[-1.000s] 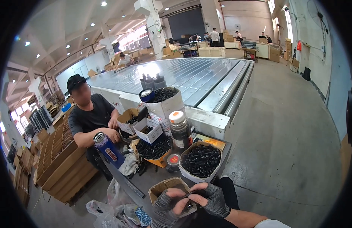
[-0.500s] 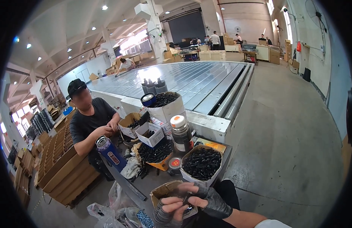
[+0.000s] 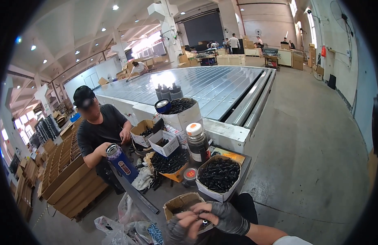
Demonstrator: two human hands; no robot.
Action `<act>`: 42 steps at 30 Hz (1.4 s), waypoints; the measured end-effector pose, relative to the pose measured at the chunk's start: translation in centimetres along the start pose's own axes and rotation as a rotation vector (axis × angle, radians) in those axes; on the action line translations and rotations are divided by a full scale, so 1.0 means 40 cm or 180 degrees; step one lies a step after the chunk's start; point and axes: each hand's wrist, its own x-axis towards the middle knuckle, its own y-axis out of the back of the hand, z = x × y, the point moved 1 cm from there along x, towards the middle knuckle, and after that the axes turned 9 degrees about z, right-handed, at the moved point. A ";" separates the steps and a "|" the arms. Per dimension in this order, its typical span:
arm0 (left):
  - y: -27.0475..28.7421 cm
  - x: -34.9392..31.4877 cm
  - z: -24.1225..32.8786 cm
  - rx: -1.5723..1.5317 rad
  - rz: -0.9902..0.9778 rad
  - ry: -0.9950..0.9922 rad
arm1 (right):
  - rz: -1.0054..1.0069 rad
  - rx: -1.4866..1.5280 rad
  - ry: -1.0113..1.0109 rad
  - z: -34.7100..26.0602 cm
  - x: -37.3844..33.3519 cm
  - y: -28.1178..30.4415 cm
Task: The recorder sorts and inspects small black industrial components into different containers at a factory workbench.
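My left hand (image 3: 182,229) and my right hand (image 3: 222,215), both in dark grey fingerless gloves, meet over a small open cardboard box (image 3: 176,203). Their fingertips are pinched together around something small that I cannot make out; motion smears the left fingers. A shiny bit shows just under the right fingertips. Beyond my right hand stands a white-sided box (image 3: 201,189) heaped with small black parts (image 3: 219,174). Another box, with an orange edge, holds more black parts (image 3: 169,162) to its left. A lid with a red pattern (image 3: 190,174) lies between these boxes.
A glass flask with a white cap (image 3: 198,143) and a blue open bottle (image 3: 122,163) stand on the bench. Across it sits a co-worker (image 3: 103,126) in dark clothes. Plastic bags (image 3: 127,212) and blue screws (image 3: 155,234) lie at lower left. A large metal-slatted table (image 3: 221,92) extends behind.
My right fingers have lowered slightly toward the left ones, and both hands stay together. The co-worker's hands have moved apart, one reaching behind the blue bottle. The view has shifted slightly.
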 end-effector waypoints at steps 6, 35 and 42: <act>0.023 0.033 0.023 0.0463 -0.0367 -0.0393 | -0.0380 -0.0868 0.0282 0.038 -0.023 -0.011; -0.006 0.039 -0.182 0.0756 -0.3081 0.0572 | 0.1511 0.1324 -0.1469 0.122 -0.150 0.133; -0.088 0.018 -0.197 0.0941 -0.3065 -0.0065 | 0.1567 0.1691 -0.1904 0.097 -0.189 0.139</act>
